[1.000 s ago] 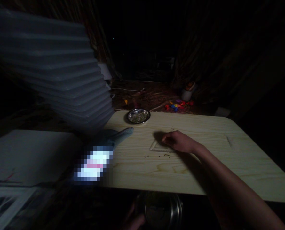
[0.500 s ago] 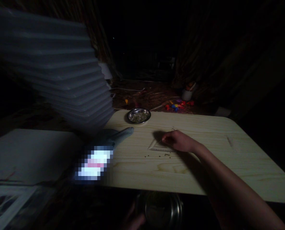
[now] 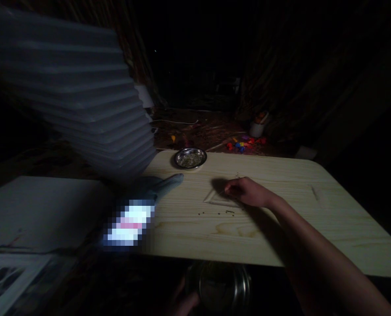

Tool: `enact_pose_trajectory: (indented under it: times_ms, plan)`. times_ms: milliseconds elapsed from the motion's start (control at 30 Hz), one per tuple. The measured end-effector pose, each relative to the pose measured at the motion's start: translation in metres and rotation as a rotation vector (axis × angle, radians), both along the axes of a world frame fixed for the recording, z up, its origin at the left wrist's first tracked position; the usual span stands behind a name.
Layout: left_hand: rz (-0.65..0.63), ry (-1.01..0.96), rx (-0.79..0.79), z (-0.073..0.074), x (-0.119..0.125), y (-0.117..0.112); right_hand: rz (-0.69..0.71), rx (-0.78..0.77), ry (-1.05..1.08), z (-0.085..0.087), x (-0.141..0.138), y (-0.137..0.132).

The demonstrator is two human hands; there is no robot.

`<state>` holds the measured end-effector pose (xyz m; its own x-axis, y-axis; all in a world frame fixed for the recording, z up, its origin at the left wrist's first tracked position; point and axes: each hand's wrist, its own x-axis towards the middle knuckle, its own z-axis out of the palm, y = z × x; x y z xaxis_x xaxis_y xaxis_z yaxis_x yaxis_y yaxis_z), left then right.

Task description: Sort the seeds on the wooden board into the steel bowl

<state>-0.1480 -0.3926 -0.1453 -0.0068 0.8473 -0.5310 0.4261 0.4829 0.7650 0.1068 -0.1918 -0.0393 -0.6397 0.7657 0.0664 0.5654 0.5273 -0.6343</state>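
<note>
Fingers of the right hand (image 3: 249,192) curl together over a clear tray (image 3: 219,203) on the wooden table (image 3: 188,237), any grip hidden; dark bits (image 3: 230,212) lie near. Below, the left hand (image 3: 186,303) is beside a metal pot (image 3: 241,287), its fingers too dark to tell.

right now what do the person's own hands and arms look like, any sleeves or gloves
The bare right hand has no glove, and its slender forearm shows no sleeve, watch or bracelet up to the picture's edge. The left hand is dim and only partly in view; whether its arm is sleeved cannot be told.
</note>
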Motion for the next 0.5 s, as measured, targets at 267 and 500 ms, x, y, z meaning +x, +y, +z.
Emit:
enact_pose_trajectory:
  times_ms: [267, 500]
  plan:
    - [0.042, 0.081, -0.021, -0.008, -0.002, -0.004, -0.008, -0.013, 0.002, -0.004, 0.003, -0.003]
    - [0.025, 0.038, 0.009, -0.005, -0.001, -0.001, -0.002, -0.028, 0.003, -0.011, -0.004, -0.002]
